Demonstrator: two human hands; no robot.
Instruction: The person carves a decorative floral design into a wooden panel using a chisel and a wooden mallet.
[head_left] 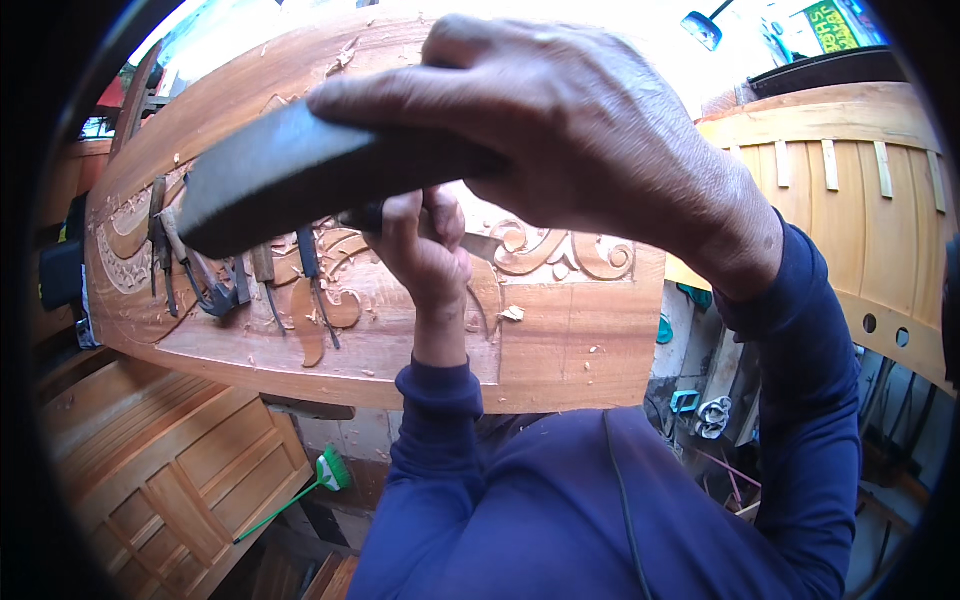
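Observation:
Raised close to the camera, my right hand (590, 130) grips a dark rectangular block (290, 170), its long end pointing left. Below it, my left hand (428, 250) is closed around a carving chisel, whose metal blade (483, 245) shows to the right of the fingers. The block hides part of that hand and some of the work. Beneath both hands lies a wooden panel (570, 340) with carved scrollwork (565, 255) and loose shavings. Left of my left hand, a claw hammer (215, 295) and several chisels, one dark-handled (308, 255), rest on the panel.
A paneled wooden door (200, 480) leans at the lower left, beside a green broom (332, 468). Another slatted wooden panel (840, 220) stands at the right. Slippers (712, 418) lie on the floor below the panel's right end.

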